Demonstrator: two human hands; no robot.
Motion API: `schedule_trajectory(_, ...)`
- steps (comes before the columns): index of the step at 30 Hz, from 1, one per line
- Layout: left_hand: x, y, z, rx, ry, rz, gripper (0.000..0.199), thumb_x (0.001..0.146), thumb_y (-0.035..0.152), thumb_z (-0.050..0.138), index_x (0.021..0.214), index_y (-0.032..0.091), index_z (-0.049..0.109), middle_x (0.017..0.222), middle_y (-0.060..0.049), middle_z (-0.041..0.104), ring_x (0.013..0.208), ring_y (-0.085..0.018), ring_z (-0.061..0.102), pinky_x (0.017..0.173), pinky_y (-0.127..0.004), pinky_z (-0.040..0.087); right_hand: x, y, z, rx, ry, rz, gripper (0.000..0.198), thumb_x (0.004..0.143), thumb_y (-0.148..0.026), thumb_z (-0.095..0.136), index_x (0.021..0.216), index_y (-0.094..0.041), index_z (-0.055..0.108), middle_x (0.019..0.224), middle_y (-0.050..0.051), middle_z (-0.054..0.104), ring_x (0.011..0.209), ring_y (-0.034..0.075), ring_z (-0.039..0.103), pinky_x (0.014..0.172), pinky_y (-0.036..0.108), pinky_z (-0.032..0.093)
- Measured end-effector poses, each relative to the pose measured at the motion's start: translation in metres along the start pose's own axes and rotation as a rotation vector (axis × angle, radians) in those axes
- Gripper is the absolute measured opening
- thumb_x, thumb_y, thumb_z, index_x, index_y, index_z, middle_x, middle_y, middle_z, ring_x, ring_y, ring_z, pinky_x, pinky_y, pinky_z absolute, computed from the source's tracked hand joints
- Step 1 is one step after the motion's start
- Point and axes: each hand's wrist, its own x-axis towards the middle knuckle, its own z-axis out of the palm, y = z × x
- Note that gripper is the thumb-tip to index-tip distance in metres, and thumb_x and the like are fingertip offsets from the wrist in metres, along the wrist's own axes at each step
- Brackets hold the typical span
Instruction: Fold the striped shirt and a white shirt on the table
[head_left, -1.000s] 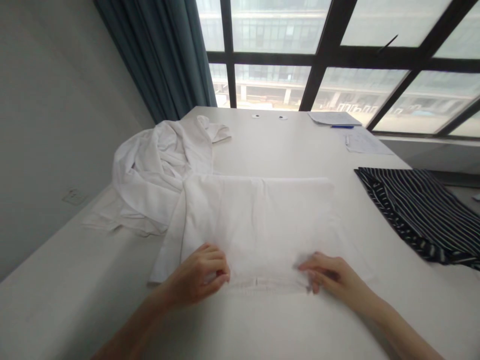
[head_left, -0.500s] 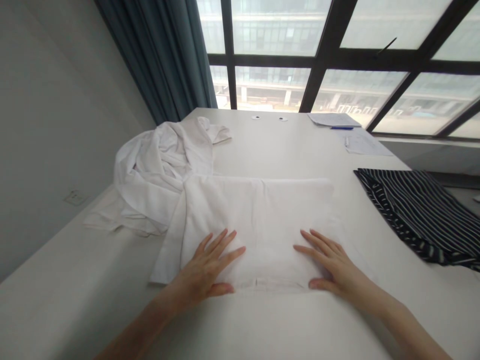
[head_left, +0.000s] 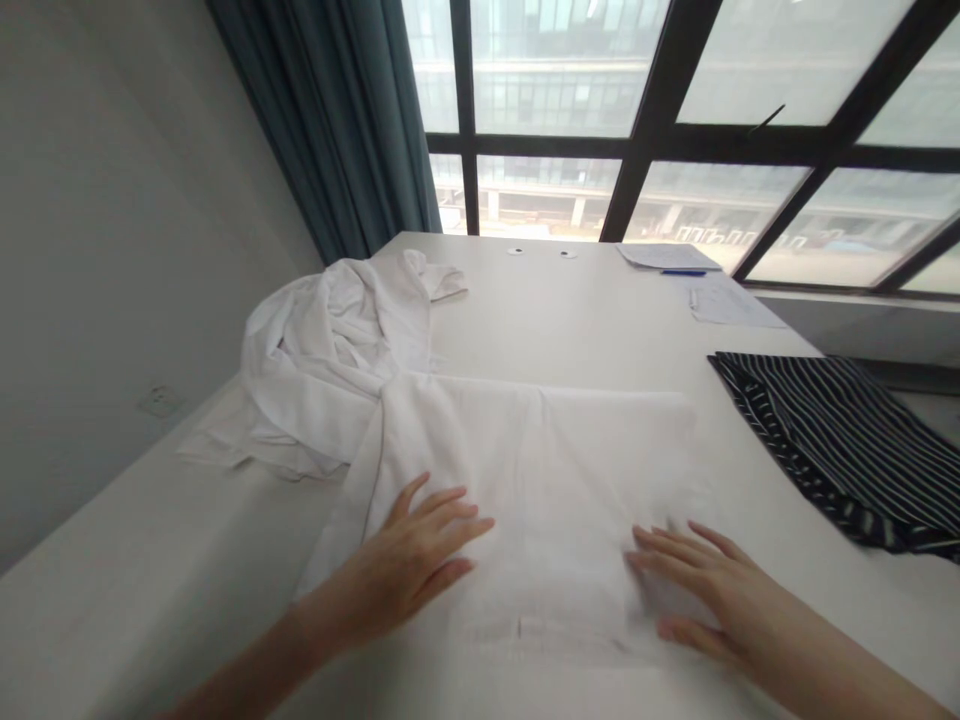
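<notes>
A white garment (head_left: 525, 470), folded into a broad rectangle, lies in front of me on the white table (head_left: 555, 320). My left hand (head_left: 424, 560) is over its left part, fingers spread, gripping nothing. Over the right part is my right hand (head_left: 697, 580), also with its fingers apart and holding nothing. Whether either palm presses on the cloth cannot be told. A strip of the garment sticks out to the left beneath my left forearm. Just beyond the left edge, touching it, is a crumpled heap of white cloth (head_left: 322, 350).
A black-and-white striped garment (head_left: 840, 440) lies at the table's right edge. Toward the far right are papers (head_left: 667, 257) and a blue pen (head_left: 683, 273). Two small white discs (head_left: 568, 254) lie near the far edge. A wall, a blue curtain (head_left: 352, 130) and windows surround the table.
My right hand has shifted right and nearer to me over the white garment. My left hand has moved only slightly. The whole view has tilted up a little.
</notes>
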Motion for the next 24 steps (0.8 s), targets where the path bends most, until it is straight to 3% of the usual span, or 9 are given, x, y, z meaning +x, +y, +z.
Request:
schedule_trajectory(2, 0.019, -0.008, -0.005, 0.022, 0.084, -0.033, 0.031, 0.098, 0.02, 0.045, 0.124, 0.025, 0.058, 0.122, -0.005, 0.065, 0.128, -0.02, 0.049, 0.116, -0.049, 0.02, 0.02, -0.002, -0.011, 0.005, 0.065, 0.034, 0.03, 0.091, -0.042, 0.059, 0.117, -0.03, 0.068, 0.109, 0.005, 0.074, 0.098, 0.025, 0.07, 0.103, 0.05, 0.043)
schedule_trajectory(5, 0.059, -0.026, -0.01, 0.101, 0.118, -0.055, 0.031, 0.097, 0.017, 0.042, 0.123, 0.022, 0.059, 0.128, -0.008, 0.061, 0.131, -0.023, 0.046, 0.114, -0.051, 0.023, 0.067, -0.001, -0.026, -0.002, 0.118, 0.036, 0.025, 0.095, -0.024, 0.046, 0.105, -0.025, 0.069, 0.099, 0.004, 0.076, 0.086, 0.021, 0.071, 0.105, 0.053, 0.039)
schedule_trajectory(7, 0.09, -0.039, -0.007, 0.143, 0.101, -0.076, 0.032, 0.097, 0.018, 0.043, 0.125, 0.021, 0.058, 0.133, -0.009, 0.058, 0.132, -0.024, 0.045, 0.114, -0.051, 0.023, 0.103, 0.005, -0.031, -0.013, 0.171, 0.009, 0.027, 0.093, -0.015, 0.042, 0.099, -0.023, 0.067, 0.103, 0.005, 0.074, 0.095, 0.021, 0.069, 0.104, 0.052, 0.04)
schedule_trajectory(9, 0.117, -0.05, 0.001, 0.175, 0.095, -0.128, 0.034, 0.097, 0.022, 0.042, 0.13, 0.021, 0.054, 0.139, -0.011, 0.054, 0.134, -0.025, 0.043, 0.114, -0.051, 0.023, 0.135, 0.013, -0.028, -0.029, 0.243, 0.0, 0.029, 0.09, -0.011, 0.042, 0.106, -0.021, 0.064, 0.113, 0.008, 0.071, 0.111, 0.024, 0.063, 0.102, 0.048, 0.042)
schedule_trajectory(13, 0.148, -0.07, 0.027, 0.192, 0.087, -0.26, 0.044, 0.1, 0.034, 0.04, 0.141, 0.019, 0.042, 0.149, -0.015, 0.043, 0.139, -0.027, 0.036, 0.114, -0.052, 0.024, 0.175, 0.031, -0.005, -0.058, 0.345, 0.051, 0.032, 0.091, -0.014, 0.042, 0.118, -0.016, 0.06, 0.131, 0.014, 0.061, 0.128, 0.027, 0.051, 0.104, 0.048, 0.04)
schedule_trajectory(18, 0.136, -0.095, 0.045, 0.181, 0.078, -0.327, 0.051, 0.099, 0.042, 0.04, 0.145, 0.019, 0.035, 0.152, -0.016, 0.037, 0.143, -0.027, 0.03, 0.114, -0.049, 0.024, 0.172, 0.062, 0.012, 0.046, 0.403, 0.104, 0.033, 0.093, -0.023, 0.042, 0.121, -0.018, 0.058, 0.131, 0.013, 0.06, 0.124, 0.025, 0.053, 0.104, 0.047, 0.041)
schedule_trajectory(21, 0.121, -0.118, 0.035, 0.211, 0.131, -0.411, 0.049, 0.098, 0.036, 0.043, 0.143, 0.019, 0.039, 0.149, -0.015, 0.04, 0.139, -0.027, 0.037, 0.112, -0.045, 0.028, 0.153, 0.097, 0.001, 0.076, 0.495, 0.23, 0.032, 0.089, -0.026, 0.045, 0.116, -0.019, 0.062, 0.122, 0.013, 0.064, 0.117, 0.026, 0.057, 0.101, 0.045, 0.043)
schedule_trajectory(24, 0.106, -0.146, 0.014, 0.253, 0.17, -0.515, 0.044, 0.094, 0.031, 0.048, 0.135, 0.014, 0.05, 0.139, -0.017, 0.05, 0.128, -0.03, 0.046, 0.107, -0.045, 0.035, 0.13, 0.139, -0.017, 0.011, 0.531, 0.443, 0.032, 0.083, -0.028, 0.051, 0.108, -0.016, 0.066, 0.114, 0.016, 0.064, 0.109, 0.029, 0.06, 0.098, 0.047, 0.044)
